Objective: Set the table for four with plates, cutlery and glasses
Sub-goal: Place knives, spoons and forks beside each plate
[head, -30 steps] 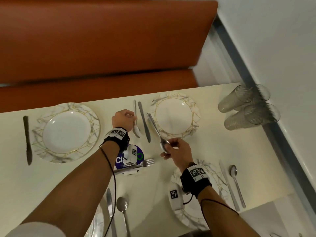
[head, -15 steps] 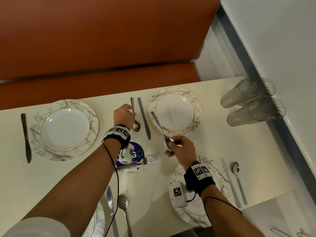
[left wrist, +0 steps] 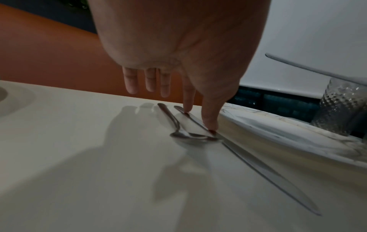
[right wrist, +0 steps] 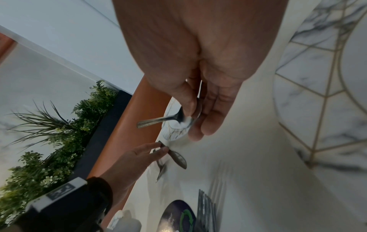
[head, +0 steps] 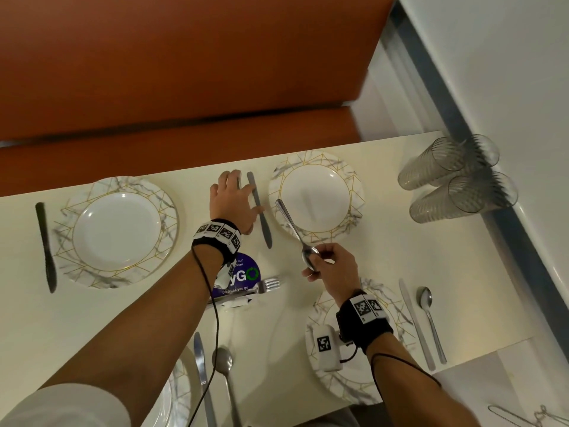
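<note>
Far right plate (head: pixel 315 195) has a knife (head: pixel 260 211) and a spoon (left wrist: pixel 178 130) lying on the table to its left. My left hand (head: pixel 246 192) is spread over them with fingers straight; forefinger and thumb (left wrist: pixel 210 125) press on the knife handle (left wrist: pixel 195 121). In the head view that hand hides the spoon. My right hand (head: pixel 314 266) hovers above the table and pinches a second spoon (head: pixel 292 229) by its bowl (right wrist: pixel 185 120), handle pointing toward the far plate. Far left plate (head: pixel 117 232) has a dark knife (head: pixel 46 248) on its left.
Several ribbed glasses (head: pixel 455 177) are grouped at the far right table edge by the wall. Forks (head: pixel 268 285) lie on a purple sticker (head: pixel 243 278) mid-table. Near right plate (head: pixel 354 389) has a knife (head: pixel 415 322) and spoon (head: pixel 428 318); near left plate (head: pixel 178 392) has a knife (head: pixel 200 374) and spoon (head: pixel 224 374). An orange bench runs behind.
My left hand has let go of the spoon it was gripping, slid forward and spread flat onto the knife. The right hand still holds its spoon in about the same place.
</note>
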The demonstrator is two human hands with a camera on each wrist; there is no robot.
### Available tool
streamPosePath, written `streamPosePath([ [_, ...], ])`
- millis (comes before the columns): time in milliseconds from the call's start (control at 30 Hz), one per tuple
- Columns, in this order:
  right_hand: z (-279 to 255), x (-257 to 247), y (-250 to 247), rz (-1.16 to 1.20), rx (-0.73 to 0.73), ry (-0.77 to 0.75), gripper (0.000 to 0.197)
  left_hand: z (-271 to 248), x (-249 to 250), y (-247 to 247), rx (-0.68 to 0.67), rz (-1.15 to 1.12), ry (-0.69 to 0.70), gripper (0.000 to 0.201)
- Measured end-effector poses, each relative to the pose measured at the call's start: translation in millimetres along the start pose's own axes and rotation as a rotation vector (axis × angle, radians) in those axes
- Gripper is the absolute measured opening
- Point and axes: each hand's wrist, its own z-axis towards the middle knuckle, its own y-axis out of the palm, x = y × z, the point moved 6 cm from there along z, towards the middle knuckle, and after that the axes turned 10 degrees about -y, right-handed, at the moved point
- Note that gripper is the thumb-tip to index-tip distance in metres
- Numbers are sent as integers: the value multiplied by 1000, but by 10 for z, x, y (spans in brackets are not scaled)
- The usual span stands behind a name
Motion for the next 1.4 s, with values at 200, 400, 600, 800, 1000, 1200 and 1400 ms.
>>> streamPosePath([
  [200, -13, 5, -40, -14, 11, -2, 7, 35, 13, 50, -71, -15, -22, 64],
  [400, 10, 12, -48, -21, 11, 4, 7, 31, 19, 44, -95, -84, -43, 63],
  [600, 8, 4, -47, -24, 7, 4, 6, 26, 4, 2, -85, -139, -53, 60],
  [800, -23, -62, -40, -16, 8, -8, 6, -43, -52, -84, -24, -257, -98, 46],
  [1000, -86, -209, 153, 48, -26, -45, 11, -262, -100, -290, 24, -553, -107, 25],
  [1200, -231, -346, 590, 208, -78, -13, 9, -899, 15, -553, -70, -1046, -85, 24],
  [1400, -456, -448, 986, 135, -233, -84, 14, -1516, -187, -604, 26, -1094, -212, 19],
])
